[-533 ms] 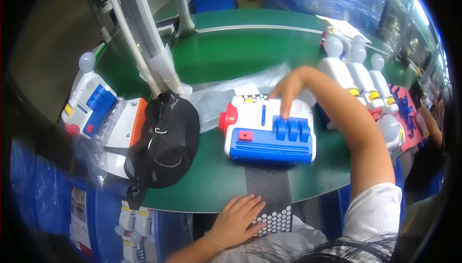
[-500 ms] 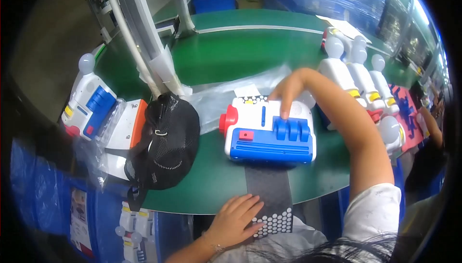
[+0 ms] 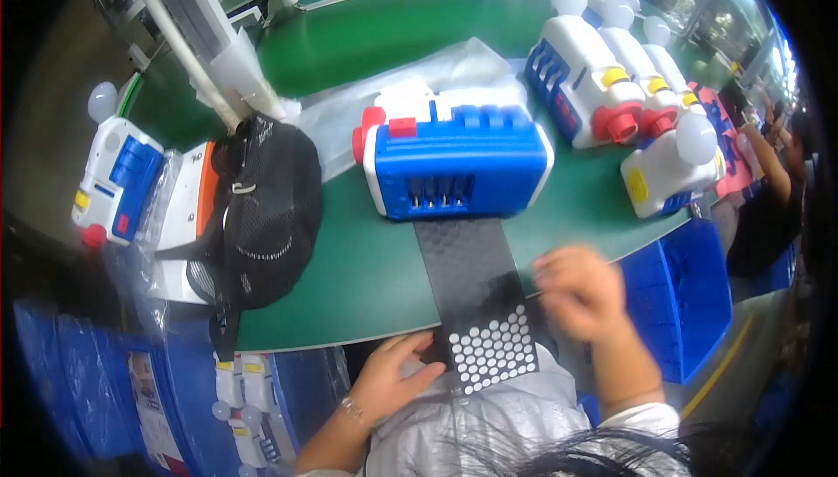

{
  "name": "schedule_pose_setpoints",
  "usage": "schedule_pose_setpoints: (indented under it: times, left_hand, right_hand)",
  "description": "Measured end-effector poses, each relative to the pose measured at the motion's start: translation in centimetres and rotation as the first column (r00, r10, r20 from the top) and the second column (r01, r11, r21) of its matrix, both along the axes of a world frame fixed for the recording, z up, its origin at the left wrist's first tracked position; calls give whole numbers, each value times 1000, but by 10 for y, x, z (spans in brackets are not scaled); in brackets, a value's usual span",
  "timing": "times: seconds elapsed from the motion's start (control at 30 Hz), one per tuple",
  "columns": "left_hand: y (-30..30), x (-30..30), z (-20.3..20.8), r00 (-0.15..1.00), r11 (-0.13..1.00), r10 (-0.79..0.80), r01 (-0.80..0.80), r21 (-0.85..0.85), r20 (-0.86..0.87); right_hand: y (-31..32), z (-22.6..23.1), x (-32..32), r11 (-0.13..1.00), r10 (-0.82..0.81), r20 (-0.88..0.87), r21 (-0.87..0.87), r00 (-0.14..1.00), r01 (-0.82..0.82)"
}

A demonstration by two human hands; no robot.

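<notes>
In front of me on the green table lies a blue-and-white plastic unit (image 3: pixel 463 163) with a red knob at its left end. A slot in its blue near face shows several small cylinders with metal ends. From under it a black strip (image 3: pixel 467 259) runs over the table edge to my lap, its near end covered in white round dots. My left hand (image 3: pixel 393 381) is at the strip's left edge, thumb and fingers apart, holding nothing. My right hand (image 3: pixel 580 292), blurred by motion, is just right of the strip; its fingers cannot be made out clearly.
Several white units with bulb tops (image 3: pixel 602 75) stand at the right, above a blue bin (image 3: pixel 681 298). A black mesh bag (image 3: pixel 271 215) and another bulb-topped unit (image 3: pixel 118 176) lie at the left. Clear plastic film (image 3: pixel 349 128) lies behind the unit.
My right hand has left the top of the unit and come down beside the strip. The unit is now tipped so its slotted face shows. The head view has shifted.
</notes>
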State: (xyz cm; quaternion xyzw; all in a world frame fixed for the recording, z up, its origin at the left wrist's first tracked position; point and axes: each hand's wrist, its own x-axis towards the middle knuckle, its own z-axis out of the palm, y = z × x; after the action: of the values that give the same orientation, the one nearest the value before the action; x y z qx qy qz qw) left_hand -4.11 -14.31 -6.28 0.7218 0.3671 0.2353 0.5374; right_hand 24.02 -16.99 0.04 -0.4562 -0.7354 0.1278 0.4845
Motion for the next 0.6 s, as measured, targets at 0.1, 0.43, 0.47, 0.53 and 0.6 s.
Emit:
schedule_pose_setpoints:
  times: [0.1,0.43,0.47,0.53,0.6]
  left_hand:
    - [-11,19,-18,989,989,-148,148,0,4]
    - [-16,51,-27,958,990,76,-106,93,278]
    - [-15,53,-22,961,985,82,-118,124,264]
    - [-13,51,-21,974,981,65,-103,166,219]
    - [-11,49,-20,983,974,47,-84,211,176]
  right_hand:
    - [-23,-33,-40,989,32,33,-145,999,-27]
    - [-18,-40,-55,968,23,-17,-248,1000,-26]
    - [-17,-37,-54,967,24,-20,-252,1000,-29]
    - [-17,-31,-54,933,4,-145,-357,989,-56]
    - [-14,-30,-53,931,1,-147,-362,989,-55]
